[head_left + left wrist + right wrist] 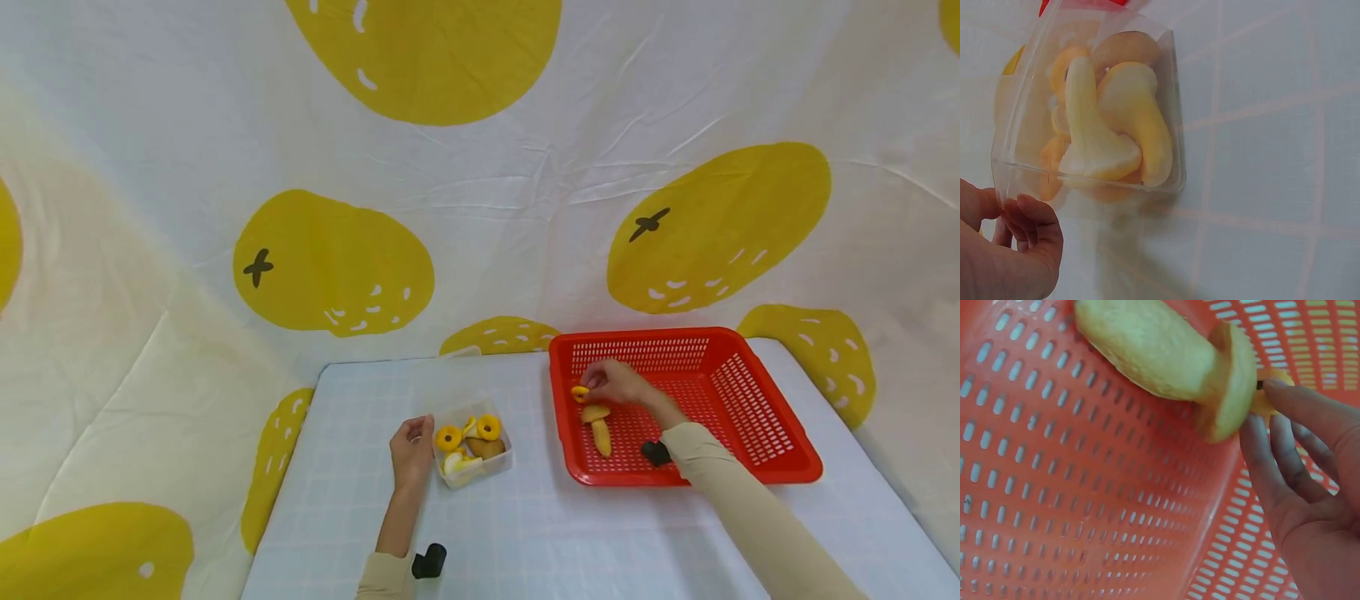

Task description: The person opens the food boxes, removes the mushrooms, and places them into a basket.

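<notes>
My left hand (412, 450) pinches the rim of a clear plastic box (481, 475) between thumb and fingers. Inside the box lie several mushroom-shaped pieces, among them a pale yellow mushroom (1092, 134), a brown-capped one (1127, 49) and orange rings (489, 427) with dark centres. In the red basket, my right hand (617, 383) pinches a small orange ring (579, 394) near the left wall, its fingers partly hiding it in the right wrist view. Right beside these fingers a yellow mushroom (1154, 353) lies on the basket floor, its cap towards the hand.
The red perforated basket (780, 475) stands at the right of the white checked table (337, 500). A transparent lid (442, 379) extends behind the box. A white cloth (480, 250) with large yellow fruit prints hangs behind the table.
</notes>
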Action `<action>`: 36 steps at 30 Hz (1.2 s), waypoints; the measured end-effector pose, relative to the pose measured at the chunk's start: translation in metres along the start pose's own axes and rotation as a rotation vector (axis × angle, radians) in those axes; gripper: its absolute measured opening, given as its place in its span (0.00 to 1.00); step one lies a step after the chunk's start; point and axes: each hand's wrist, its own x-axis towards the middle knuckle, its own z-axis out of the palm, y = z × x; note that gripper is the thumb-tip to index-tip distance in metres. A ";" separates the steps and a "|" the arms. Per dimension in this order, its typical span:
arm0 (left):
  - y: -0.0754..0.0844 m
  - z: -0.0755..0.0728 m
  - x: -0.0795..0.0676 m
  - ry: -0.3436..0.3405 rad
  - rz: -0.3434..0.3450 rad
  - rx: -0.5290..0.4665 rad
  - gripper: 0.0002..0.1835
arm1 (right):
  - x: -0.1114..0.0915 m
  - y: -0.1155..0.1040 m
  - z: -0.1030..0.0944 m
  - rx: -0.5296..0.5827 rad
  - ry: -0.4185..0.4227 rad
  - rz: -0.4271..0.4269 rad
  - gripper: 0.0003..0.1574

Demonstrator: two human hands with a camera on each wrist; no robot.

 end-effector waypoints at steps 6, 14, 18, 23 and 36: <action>0.001 -0.001 -0.002 0.005 -0.001 0.002 0.16 | 0.000 -0.006 0.005 -0.026 -0.028 -0.004 0.11; -0.002 0.000 0.000 -0.001 0.005 0.006 0.15 | -0.005 -0.021 0.002 -0.090 0.023 -0.090 0.04; -0.002 -0.001 0.001 -0.006 0.002 0.010 0.15 | -0.004 -0.035 0.001 -0.089 0.044 -0.113 0.03; -0.001 -0.002 0.001 -0.007 -0.012 0.028 0.16 | -0.001 -0.053 0.001 -0.082 0.063 -0.118 0.05; -0.001 -0.002 0.001 -0.022 -0.019 0.004 0.16 | 0.008 -0.094 0.018 -0.090 0.050 -0.221 0.05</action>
